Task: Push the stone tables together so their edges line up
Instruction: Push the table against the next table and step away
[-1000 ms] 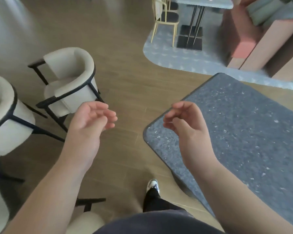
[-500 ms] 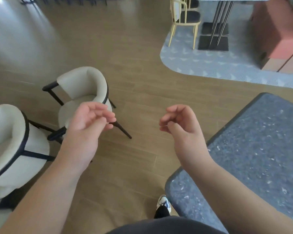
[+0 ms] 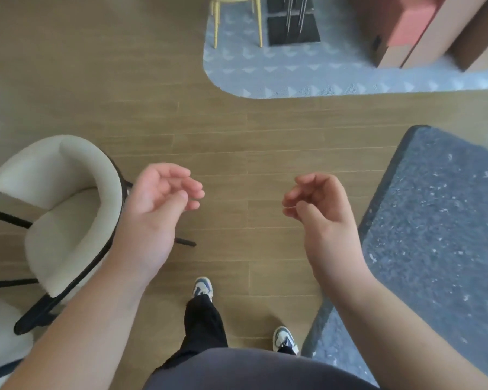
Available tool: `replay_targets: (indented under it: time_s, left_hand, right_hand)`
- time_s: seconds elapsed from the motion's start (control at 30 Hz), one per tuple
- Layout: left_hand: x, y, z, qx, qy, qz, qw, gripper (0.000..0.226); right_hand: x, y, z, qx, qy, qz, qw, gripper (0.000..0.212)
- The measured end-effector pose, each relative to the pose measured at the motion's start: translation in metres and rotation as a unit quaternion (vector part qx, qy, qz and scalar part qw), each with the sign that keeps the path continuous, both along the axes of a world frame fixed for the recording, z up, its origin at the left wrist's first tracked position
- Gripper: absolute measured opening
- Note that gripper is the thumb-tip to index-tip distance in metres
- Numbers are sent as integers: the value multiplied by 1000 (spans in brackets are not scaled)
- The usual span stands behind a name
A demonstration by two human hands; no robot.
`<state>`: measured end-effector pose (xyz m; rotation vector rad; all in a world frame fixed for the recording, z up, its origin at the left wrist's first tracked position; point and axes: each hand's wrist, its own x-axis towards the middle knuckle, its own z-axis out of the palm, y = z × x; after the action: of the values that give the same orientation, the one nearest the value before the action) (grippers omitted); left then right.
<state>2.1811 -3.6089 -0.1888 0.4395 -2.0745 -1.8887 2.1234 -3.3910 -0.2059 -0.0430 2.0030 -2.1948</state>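
Nearest: dark trouser leg and two white-and-blue sneakers (image 3: 203, 288) on wood-plank floor (image 3: 237, 142). Left hand (image 3: 155, 209) and right hand (image 3: 321, 212) raised over floor, fingers loosely curled, holding nothing. Grey speckled stone table (image 3: 440, 235) at right, just beside right forearm, no contact. Cream upholstered chair w/ black metal frame (image 3: 59, 209) at left. Far: grey patterned rug (image 3: 279, 77), yellow chair legs.

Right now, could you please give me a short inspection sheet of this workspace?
Surface: wood-plank floor, with a grey patterned rug at the far side.
Job's things: one grey speckled stone table at the right; no second one beside it.
Clutter: cream chair at the left.
Hands: left hand and right hand both in the air, fingers loosely curled, holding nothing, not on the table.
Cables: nothing seen.
Surroundings: yellow chair, black table base, pink and tan benches on the rug.
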Motion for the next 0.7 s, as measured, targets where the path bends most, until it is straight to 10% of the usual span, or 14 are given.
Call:
replay_targets:
  time_s: [0.33, 0.7]
  left_hand:
    - [-135, -132, 6, 48, 24, -140, 989, 27]
    - [-277, -95, 8, 71, 36, -257, 963, 26]
  right_hand:
    - [-83, -125, 32, 1, 49, -145, 988, 39]
    - [-168, -95, 37, 36, 46, -258, 964, 40]
